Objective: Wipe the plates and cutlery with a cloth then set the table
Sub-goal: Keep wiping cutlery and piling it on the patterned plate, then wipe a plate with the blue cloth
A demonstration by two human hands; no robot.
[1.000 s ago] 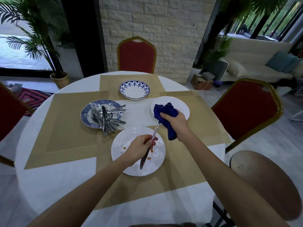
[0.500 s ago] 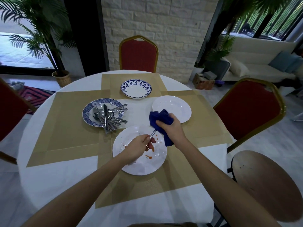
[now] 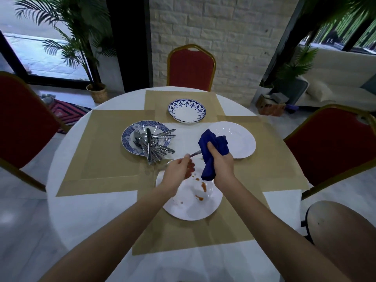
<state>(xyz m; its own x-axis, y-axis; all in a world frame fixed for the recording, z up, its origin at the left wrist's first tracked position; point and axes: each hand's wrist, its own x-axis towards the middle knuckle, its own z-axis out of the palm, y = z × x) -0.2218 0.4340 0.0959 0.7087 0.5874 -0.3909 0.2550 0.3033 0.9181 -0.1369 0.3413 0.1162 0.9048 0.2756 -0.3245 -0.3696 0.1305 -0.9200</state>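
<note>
Left hand point(image 3: 178, 171) pinched the near end of a silver table knife point(image 3: 194, 153); a second ago it held the knife mid-length, with the tip slanting down over the plate. The knife had since been raised nearly level. Only a short stretch showed between the hands, the rest buried in the crumpled dark blue cloth point(image 3: 213, 145). Right hand point(image 3: 221, 165) was clamped round that cloth and had slid closer to the left, so the hands were near each other, not touching. Read as a wiping stroke along the knife, probably close to its end; which end was covered, can't tell.

Under both hands: round white plate point(image 3: 183, 212) with orange-red smears, still dirty. Task looked early.

Left of and beyond the left hand: blue patterned plate point(image 3: 127, 137) carrying a heap of steel cutlery point(image 3: 153, 145), apparently unwiped. Beyond the hands: white bowl with blue rim pattern point(image 3: 177, 108), empty. Just beyond the right hand: second plain white plate point(image 3: 242, 137), its near edge hidden by the cloth. Tan placemats point(image 3: 105, 151) under everything.

In the way: the dirty plate filled the nearest setting spot, and the cutlery handles overhung their plate towards the left hand.
</note>
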